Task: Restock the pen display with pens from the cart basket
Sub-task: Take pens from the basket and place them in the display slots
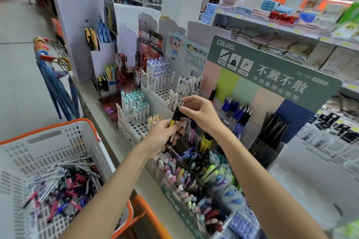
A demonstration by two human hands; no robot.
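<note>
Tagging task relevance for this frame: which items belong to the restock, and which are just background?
Job: left hand and right hand holding black-and-yellow pens; clear pen display; cart basket with loose pens.
Background: blue umbrellas; folded towels; white perforated pen stand.

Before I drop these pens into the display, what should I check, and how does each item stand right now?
1. Bundle grip: left hand grips the black-and-yellow pens: ok.
2. Single pen picked out: right hand pinches a pen's top end: ok.
3. Matching stock located: yellow-barrelled pens stand in the display just right of the hands: ok.
4. Room in the clear compartment below the hands: cannot tell, partly hidden.
5. Supply left: cart basket holds many loose pens: ok.
</note>
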